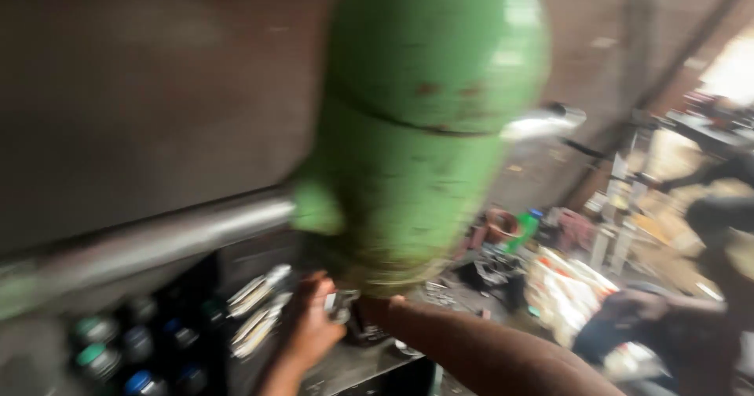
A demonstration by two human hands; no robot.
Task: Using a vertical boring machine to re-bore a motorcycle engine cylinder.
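The picture is heavily blurred. A big green rounded metal housing [424,129] with rust spots fills the middle, and a shiny steel bar [181,235] runs out from its left side. My left hand [310,325] is raised under the housing's lower end, its fingers against a small metal part [342,305]. My right forearm [487,349] comes in from the lower right. My right hand [377,302] is mostly hidden beneath the housing, at the same small part. The blur hides the grip of both hands.
Dark bins with round green and blue capped items [118,349] sit at the lower left beside several flat metal tools [259,310]. A cluttered floor with tools and a green bottle [522,229] lies to the right. Another person's dark-sleeved arm [691,306] reaches in at the far right.
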